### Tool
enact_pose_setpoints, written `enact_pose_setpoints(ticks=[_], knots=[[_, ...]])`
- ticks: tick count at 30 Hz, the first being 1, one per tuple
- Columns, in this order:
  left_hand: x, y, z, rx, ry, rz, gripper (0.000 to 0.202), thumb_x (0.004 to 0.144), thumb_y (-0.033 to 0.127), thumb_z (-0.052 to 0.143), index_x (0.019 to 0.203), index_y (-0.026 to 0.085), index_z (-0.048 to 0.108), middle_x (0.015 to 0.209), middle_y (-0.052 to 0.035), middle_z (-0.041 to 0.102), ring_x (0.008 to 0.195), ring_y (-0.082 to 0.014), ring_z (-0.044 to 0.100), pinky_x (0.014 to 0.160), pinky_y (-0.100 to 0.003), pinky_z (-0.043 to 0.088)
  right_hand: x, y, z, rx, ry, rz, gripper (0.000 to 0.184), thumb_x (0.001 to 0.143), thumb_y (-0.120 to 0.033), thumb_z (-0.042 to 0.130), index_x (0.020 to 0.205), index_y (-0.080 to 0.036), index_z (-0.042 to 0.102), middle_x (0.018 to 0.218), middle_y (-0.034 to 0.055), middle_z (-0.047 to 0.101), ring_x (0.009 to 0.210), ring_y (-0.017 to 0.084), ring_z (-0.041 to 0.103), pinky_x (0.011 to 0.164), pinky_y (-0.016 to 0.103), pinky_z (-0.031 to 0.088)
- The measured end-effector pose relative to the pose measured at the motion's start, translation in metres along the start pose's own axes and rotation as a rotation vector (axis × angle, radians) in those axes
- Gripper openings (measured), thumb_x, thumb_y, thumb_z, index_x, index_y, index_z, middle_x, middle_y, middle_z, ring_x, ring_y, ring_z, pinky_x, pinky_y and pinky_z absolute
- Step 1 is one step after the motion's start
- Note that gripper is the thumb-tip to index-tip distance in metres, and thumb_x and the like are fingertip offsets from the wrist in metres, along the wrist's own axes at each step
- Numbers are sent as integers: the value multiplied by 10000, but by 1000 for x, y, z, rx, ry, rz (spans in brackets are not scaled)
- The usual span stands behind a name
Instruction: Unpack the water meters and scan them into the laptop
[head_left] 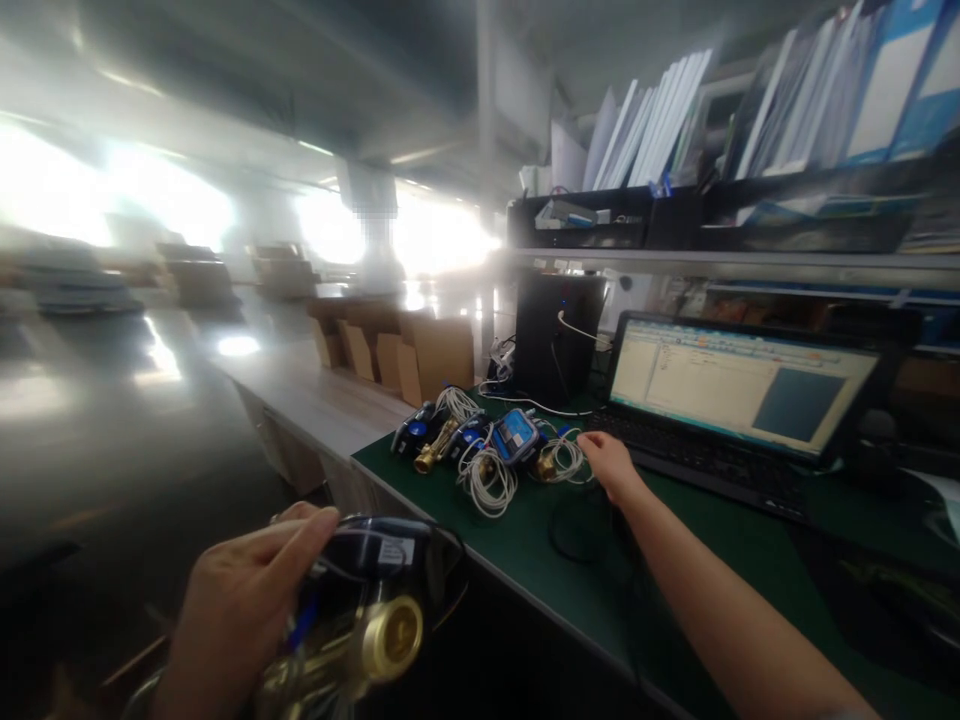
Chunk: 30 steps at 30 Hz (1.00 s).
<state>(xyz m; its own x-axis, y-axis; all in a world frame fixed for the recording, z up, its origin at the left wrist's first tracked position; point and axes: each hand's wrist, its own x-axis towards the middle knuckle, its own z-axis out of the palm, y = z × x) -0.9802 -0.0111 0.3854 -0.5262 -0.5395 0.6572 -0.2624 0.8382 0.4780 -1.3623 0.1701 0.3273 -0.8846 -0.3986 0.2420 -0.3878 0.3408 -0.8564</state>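
Note:
My left hand [240, 610] is shut around a water meter [352, 600] with a brass body and black electronic head, held low past the table's edge. Its brass end faces the camera, and blue and dark wires trail from it. My right hand [609, 465] reaches across the green-topped table [525, 570], holding nothing. Its fingertips are just beside a coil of white cable [562, 460] and near the left corner of the laptop keyboard [675, 445]. Several similar meters [465, 445] lie in a heap with white coiled cables just left of that hand.
A laptop [739, 390] stands open at the right, with a black computer case [555, 335] behind it. A round black disc [581, 525] lies on the mat. Cardboard boxes [397, 350] sit on a farther bench, and binders [652, 125] fill the shelf above.

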Motion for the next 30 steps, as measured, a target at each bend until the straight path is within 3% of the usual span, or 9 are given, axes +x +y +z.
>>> enact_pose_setpoints(ticks=[4,8,12,14,16,19,23,25,30], knots=[[13,15,42,7,37,357,304,872,368,469,947,176,693,713,-22,643,646,-211,614,616,-313,485,-56,40,-48,-216,67,-55,336,827,-328,532,1044,-93,633,1034,140,645,953,243,586,872,325,421],[30,32,96,186,50,518,417,919,297,338,1079,88,660,767,-80,651,674,-218,618,587,-303,431,-97,76,-51,-665,35,-52,446,803,-320,591,1181,-84,563,1144,177,576,1062,299,531,932,384,394],[41,69,147,322,-33,360,501,918,300,225,1081,157,676,713,-69,636,649,-231,575,548,-310,308,-100,88,-43,-688,-61,22,605,764,-291,642,1295,-78,447,1158,182,560,1028,288,558,893,358,429],[43,89,169,229,-112,185,509,923,395,262,844,166,709,632,-56,597,618,-209,539,560,-306,281,-93,89,-49,-678,-88,40,615,761,-254,626,1314,-79,424,1124,181,578,982,279,582,860,352,445],[43,103,190,37,-221,-23,564,903,536,331,578,164,603,538,-31,533,552,-168,486,559,-292,280,-88,90,-66,-667,-107,18,568,762,-220,593,1295,-85,449,1088,173,598,954,268,594,839,342,452],[41,119,219,-198,-386,-196,581,855,637,390,536,170,523,518,-2,512,530,-147,462,544,-275,284,-92,96,-103,-643,-156,-52,481,745,-211,574,1219,-135,532,1040,122,624,926,235,603,823,303,455],[37,146,253,-127,-567,-85,522,890,554,352,593,174,551,567,-21,548,556,-163,482,549,-281,267,-116,109,-161,-434,-217,-139,495,723,-217,577,1215,-159,564,1086,92,625,982,222,581,878,303,431],[33,163,266,-49,-646,13,515,907,502,331,575,170,543,590,-41,562,569,-172,493,565,-288,271,-130,117,-187,-216,-242,-97,508,736,-227,568,1238,-150,556,1092,84,626,965,211,578,865,304,432],[20,185,291,171,-519,302,482,933,404,303,616,167,577,662,-99,580,721,-246,525,693,-351,333,-157,143,-236,477,-414,215,400,797,-331,542,1133,-121,603,870,61,648,618,102,523,520,197,409]])
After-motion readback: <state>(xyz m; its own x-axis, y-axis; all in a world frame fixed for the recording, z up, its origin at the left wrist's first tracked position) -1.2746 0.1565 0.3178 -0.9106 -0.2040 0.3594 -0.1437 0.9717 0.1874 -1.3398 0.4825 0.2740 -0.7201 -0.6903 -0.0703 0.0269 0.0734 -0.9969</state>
